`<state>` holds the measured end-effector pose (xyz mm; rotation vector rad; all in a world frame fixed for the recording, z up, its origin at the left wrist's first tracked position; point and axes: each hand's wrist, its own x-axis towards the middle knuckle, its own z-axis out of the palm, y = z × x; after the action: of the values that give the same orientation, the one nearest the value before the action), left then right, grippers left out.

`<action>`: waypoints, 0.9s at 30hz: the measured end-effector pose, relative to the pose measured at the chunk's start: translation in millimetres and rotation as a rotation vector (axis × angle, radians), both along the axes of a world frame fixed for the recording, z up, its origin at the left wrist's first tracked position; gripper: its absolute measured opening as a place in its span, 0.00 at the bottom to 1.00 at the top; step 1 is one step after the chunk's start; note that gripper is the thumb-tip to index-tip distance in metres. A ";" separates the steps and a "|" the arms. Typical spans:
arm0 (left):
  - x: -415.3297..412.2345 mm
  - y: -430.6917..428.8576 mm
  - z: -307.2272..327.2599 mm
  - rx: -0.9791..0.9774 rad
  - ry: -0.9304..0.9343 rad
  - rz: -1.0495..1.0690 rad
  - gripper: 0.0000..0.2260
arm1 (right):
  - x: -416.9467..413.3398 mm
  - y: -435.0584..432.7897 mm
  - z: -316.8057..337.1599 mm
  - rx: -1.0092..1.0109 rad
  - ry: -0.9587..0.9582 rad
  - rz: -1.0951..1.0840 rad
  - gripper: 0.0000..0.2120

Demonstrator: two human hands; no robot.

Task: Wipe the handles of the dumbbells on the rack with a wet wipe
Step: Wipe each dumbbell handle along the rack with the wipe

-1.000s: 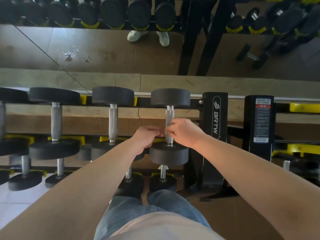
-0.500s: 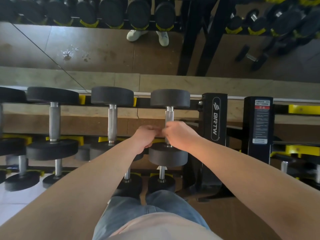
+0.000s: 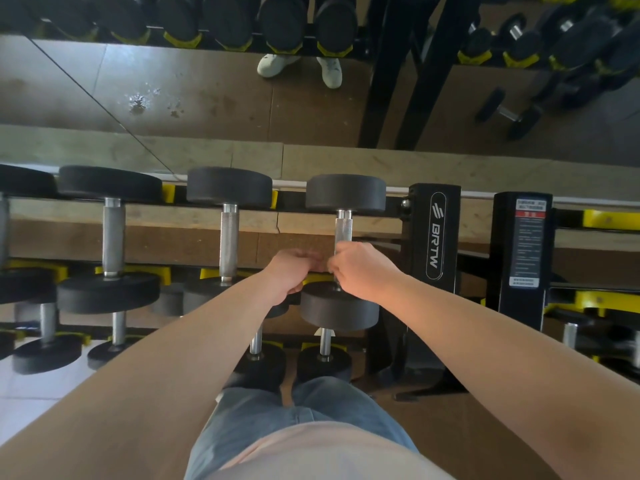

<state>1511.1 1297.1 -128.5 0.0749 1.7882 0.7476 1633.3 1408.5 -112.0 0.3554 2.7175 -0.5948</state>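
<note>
The rack (image 3: pixel 434 237) holds a row of dumbbells on its top tier and smaller ones (image 3: pixel 325 362) below. The rightmost top dumbbell (image 3: pixel 334 308) lies just beside the post. The right hand (image 3: pixel 363 268) curls round the lower part of its handle (image 3: pixel 343 230). The left hand (image 3: pixel 292 268) is curled too, its fingertips meeting the right; whether it grasps anything I cannot tell. The wipe is hidden.
</note>
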 end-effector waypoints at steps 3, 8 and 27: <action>-0.9 -3.1 1.1 0.023 -0.013 -0.001 0.07 | -15.6 7.9 1.2 0.085 0.125 -0.197 0.08; -2.5 -6.2 1.7 0.016 -0.014 0.009 0.09 | -14.4 11.2 -2.2 0.114 0.186 -0.241 0.09; -2.7 -0.7 -0.3 -0.003 0.011 -0.027 0.09 | 4.2 10.0 6.5 -0.093 -0.125 0.150 0.14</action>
<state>1508.5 1296.4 -128.8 0.1007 1.7960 0.7263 1637.5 1418.5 -105.5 0.1586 2.5588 -0.6320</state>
